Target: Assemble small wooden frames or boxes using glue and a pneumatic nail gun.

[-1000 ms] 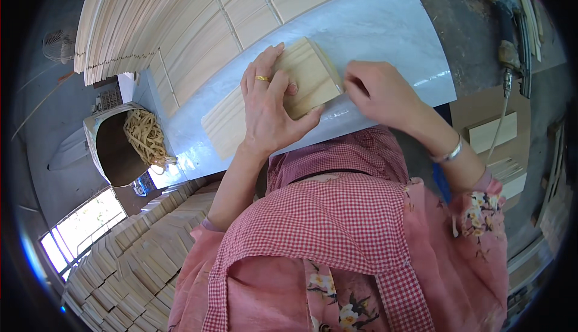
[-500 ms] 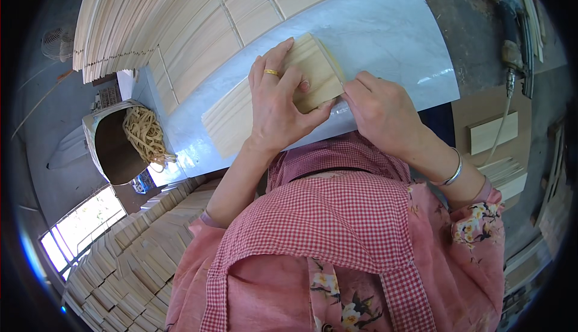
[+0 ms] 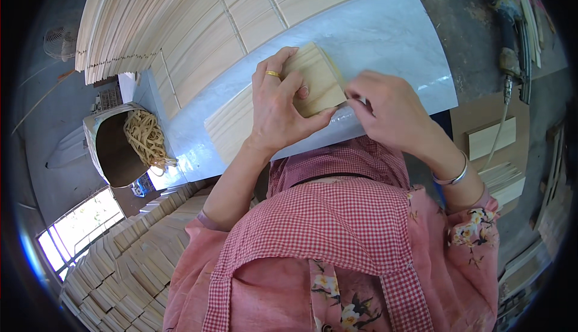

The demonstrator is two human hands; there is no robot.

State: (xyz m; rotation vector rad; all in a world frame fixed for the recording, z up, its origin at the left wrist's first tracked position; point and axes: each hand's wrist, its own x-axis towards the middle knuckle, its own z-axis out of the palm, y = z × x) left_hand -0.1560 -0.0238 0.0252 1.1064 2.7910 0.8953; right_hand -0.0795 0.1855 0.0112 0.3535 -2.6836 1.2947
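My left hand (image 3: pixel 274 100), with a ring on one finger, is closed around the edges of a pale rectangular wooden board (image 3: pixel 319 79). Its thumb presses along the near edge and its fingers reach over the far end. Pale wood with lengthwise lines (image 3: pixel 227 124) extends to the left from under that hand. At the board's right corner, my right hand (image 3: pixel 391 106) is closed, thumb and fingers drawn together. What lies between those fingertips, if anything, is too small to make out. A thin yellowish edge shows along the board's right side.
The boards rest over a glossy grey-white marbled tabletop (image 3: pixel 385 37). Beyond it stand long rows of thin wooden boards (image 3: pixel 198 37). Leftward is an open container (image 3: pixel 117 145) with tan bands (image 3: pixel 144 136) at its rim. A power or air tool (image 3: pixel 509 43) with a hose lies right.
My right hand has shifted slightly right and rolled, its fingertips drawing back a little from the board's corner. The board and my left hand have moved slightly toward me.
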